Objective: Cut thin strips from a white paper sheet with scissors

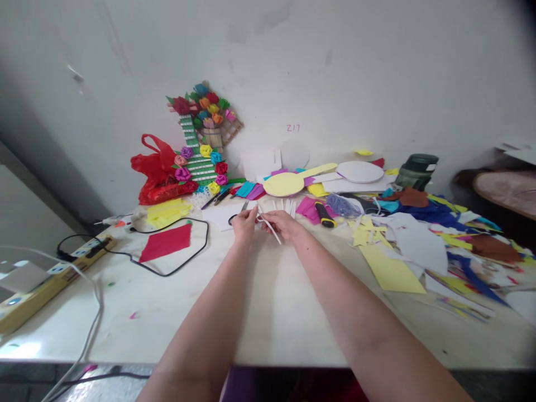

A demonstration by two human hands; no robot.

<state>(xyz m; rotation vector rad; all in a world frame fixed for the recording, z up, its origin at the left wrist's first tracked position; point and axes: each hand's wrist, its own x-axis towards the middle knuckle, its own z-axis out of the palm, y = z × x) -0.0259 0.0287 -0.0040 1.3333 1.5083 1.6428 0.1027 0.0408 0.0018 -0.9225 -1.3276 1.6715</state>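
Note:
Above the middle of the table, my left hand [244, 225] pinches the upper end of a thin white strip [274, 233]. My right hand [285, 224] is closed around the same strip farther along. The strip slants down to the right, its loose end pointing toward me. Next to my left hand lie dark-handled scissors [233, 219] on white paper [218, 216], partly hidden by the hand. Several similar white strips [290, 206] lie just behind my right hand. A yellow paper fan shape [285, 184] with a handle rests farther back.
A glue gun [123, 221] and its black cord lie left, near red paper [165, 242] and a power strip [79, 258]. Paper flowers [205, 148] and a red bag [157, 167] stand behind. A yellow-black cutter [325, 215], paper scraps [419, 234] and a green bottle [416, 171] sit right.

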